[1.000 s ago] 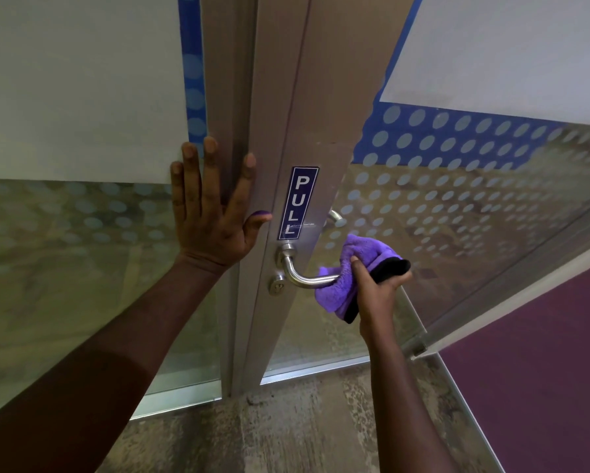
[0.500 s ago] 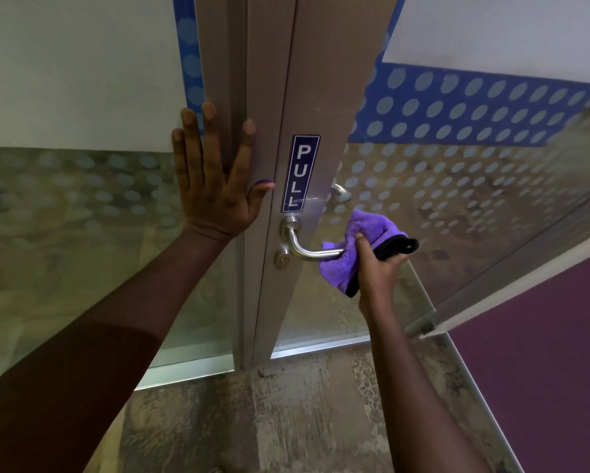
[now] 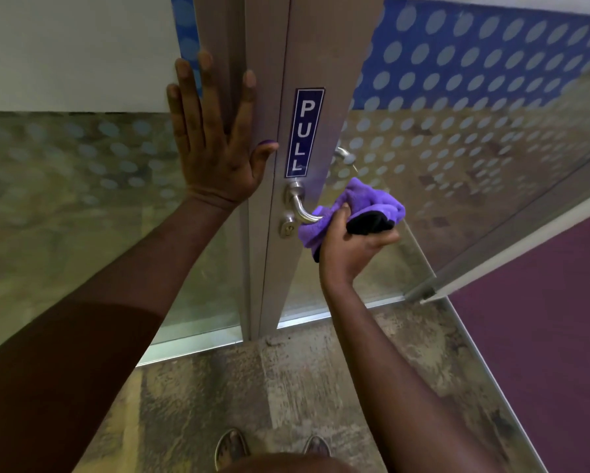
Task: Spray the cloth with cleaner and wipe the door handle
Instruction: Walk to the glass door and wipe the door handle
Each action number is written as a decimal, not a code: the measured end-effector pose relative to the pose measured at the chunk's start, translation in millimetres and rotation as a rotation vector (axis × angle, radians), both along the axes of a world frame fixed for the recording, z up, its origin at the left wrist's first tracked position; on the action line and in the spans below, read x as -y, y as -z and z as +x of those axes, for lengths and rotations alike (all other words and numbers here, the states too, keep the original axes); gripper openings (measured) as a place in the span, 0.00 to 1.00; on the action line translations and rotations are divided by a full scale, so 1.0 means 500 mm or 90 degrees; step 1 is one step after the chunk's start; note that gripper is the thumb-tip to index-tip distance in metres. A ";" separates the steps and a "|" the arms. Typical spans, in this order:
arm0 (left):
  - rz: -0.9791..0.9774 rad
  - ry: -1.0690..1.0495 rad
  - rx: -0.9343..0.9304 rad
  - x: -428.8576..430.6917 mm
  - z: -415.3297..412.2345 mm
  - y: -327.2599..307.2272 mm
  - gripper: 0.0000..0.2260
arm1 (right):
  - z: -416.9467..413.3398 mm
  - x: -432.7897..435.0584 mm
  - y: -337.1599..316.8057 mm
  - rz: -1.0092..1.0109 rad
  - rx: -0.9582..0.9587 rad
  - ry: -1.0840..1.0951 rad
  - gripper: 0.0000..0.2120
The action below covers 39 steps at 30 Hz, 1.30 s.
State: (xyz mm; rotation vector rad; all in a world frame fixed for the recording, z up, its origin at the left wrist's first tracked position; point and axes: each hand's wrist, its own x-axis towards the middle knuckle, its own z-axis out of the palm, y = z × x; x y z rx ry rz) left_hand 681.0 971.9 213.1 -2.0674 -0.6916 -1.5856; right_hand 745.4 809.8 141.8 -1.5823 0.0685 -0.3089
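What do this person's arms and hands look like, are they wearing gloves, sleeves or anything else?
No gloves: both the left hand and the right hand are bare. The forearms are bare too, with no sleeve, watch or bracelet in view, and no rings that I can make out. The one marking is purple polish on the left thumbnail. The other nails look unpainted.

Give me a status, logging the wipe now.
Left hand flat on door frame. Right hand grips purple cloth around door handle. Nothing in the way.
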 end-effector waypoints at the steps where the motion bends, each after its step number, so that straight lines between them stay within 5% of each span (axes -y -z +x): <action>1: -0.002 0.001 -0.001 0.000 -0.001 0.000 0.30 | -0.008 -0.005 0.001 -0.013 -0.001 0.005 0.25; 10: -0.003 -0.003 -0.021 0.007 -0.010 -0.010 0.29 | -0.098 -0.082 0.011 -0.046 -0.019 -0.028 0.38; 25: 0.009 -0.009 -0.023 0.005 -0.011 -0.006 0.28 | -0.131 -0.075 0.026 -0.238 -0.022 -0.095 0.37; 39: 0.028 -0.025 -0.017 0.006 -0.012 -0.006 0.27 | -0.121 -0.009 0.039 -0.378 0.111 -0.182 0.37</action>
